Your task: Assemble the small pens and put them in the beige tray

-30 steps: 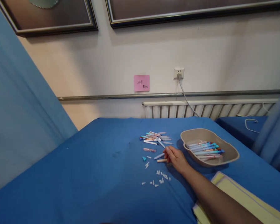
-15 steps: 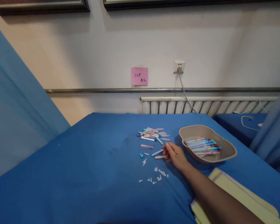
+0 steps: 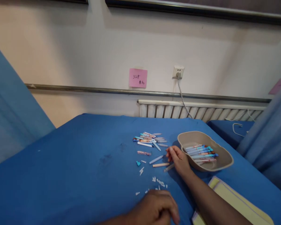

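My right hand [image 3: 178, 159] rests on the blue cloth [image 3: 84, 162] with fingers curled loosely beside loose pen barrels [image 3: 159, 162]; a thin clear piece [image 3: 169, 168] lies under its fingers. My left hand [image 3: 156, 208] has entered at the bottom edge, fingers curled down over small white pen parts [image 3: 158, 182]. A pile of coloured pens [image 3: 148, 139] lies further back. A beige tray [image 3: 221, 164] to the right holds several assembled pens [image 3: 201, 152].
A yellow pad [image 3: 239, 206] lies under my right forearm at the lower right. A small blue cap [image 3: 138, 163] sits left of the barrels. Behind the table are a radiator [image 3: 196, 111], a wall socket with a cable [image 3: 178, 72] and a pink note [image 3: 137, 78].
My left hand has come into view at the bottom, near the white parts. The view has tilted down slightly. My right hand stays by the barrels, shifted a little.
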`<action>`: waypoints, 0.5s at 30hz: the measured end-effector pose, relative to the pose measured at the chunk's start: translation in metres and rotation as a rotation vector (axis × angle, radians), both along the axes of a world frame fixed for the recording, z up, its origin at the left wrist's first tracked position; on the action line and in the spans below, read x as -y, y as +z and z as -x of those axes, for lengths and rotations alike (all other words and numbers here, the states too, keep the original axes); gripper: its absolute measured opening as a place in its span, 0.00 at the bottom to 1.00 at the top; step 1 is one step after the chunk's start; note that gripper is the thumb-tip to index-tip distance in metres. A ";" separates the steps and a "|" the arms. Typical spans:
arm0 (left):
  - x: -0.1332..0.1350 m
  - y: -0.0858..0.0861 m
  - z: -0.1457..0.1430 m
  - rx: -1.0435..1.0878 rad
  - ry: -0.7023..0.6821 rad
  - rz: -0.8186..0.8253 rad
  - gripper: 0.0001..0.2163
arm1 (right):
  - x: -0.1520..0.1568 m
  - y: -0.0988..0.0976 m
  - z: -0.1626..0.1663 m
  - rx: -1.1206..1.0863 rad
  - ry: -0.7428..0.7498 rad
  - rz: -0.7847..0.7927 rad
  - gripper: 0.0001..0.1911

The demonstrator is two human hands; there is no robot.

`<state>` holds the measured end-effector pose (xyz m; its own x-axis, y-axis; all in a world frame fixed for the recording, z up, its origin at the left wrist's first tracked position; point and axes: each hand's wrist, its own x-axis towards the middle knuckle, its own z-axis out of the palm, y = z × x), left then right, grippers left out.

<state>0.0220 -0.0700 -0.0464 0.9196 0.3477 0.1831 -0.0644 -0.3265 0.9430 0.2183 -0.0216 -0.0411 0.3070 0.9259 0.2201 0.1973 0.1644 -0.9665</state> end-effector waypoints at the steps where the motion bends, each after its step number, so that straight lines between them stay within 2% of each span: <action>1: -0.012 0.012 0.002 0.016 0.150 -0.127 0.10 | -0.001 -0.002 0.000 0.005 -0.006 0.002 0.23; 3: -0.028 0.032 0.009 -0.002 0.270 -0.297 0.11 | -0.003 -0.005 0.000 0.019 -0.007 0.012 0.22; 6: -0.041 0.044 0.018 0.011 0.368 -0.384 0.11 | -0.004 -0.011 0.002 0.045 -0.007 0.033 0.20; 9: -0.059 0.041 0.020 0.037 0.529 -0.349 0.10 | -0.004 -0.015 0.003 0.058 -0.017 0.049 0.18; 15: -0.118 0.025 0.030 0.049 0.943 -0.206 0.07 | -0.006 -0.019 0.005 0.188 -0.084 0.032 0.16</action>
<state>-0.0076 0.0476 -0.0213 0.2686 0.8959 0.3538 0.2715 -0.4228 0.8646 0.2129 -0.0152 -0.0598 0.3398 0.9062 0.2516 0.3862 0.1094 -0.9159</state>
